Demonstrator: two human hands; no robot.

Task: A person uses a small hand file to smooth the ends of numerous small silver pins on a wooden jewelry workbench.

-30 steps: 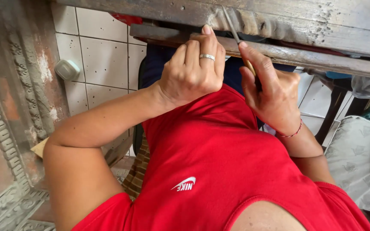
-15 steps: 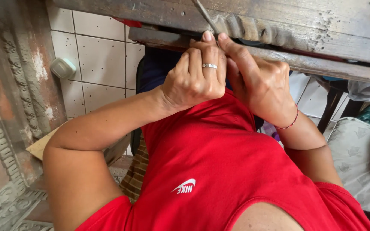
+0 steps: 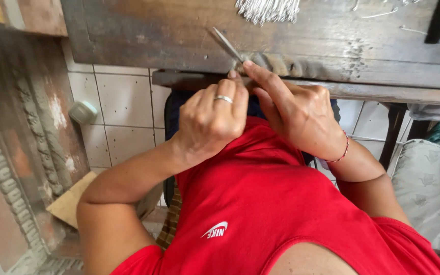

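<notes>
Two hands at worn bench edge point(image 3: 301, 66): left hand point(image 3: 212, 122) curled shut (contents hidden), right hand point(image 3: 294, 109) pinching slim metal tool point(image 3: 226, 45) against edge; best kept braced, tip steady, short controlled strokes.

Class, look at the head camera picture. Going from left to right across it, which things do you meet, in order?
Carved wood panel → small round white knob on the tiled wall → left hand with a ring → right hand on the thin metal tool → patterned cushion.
</notes>
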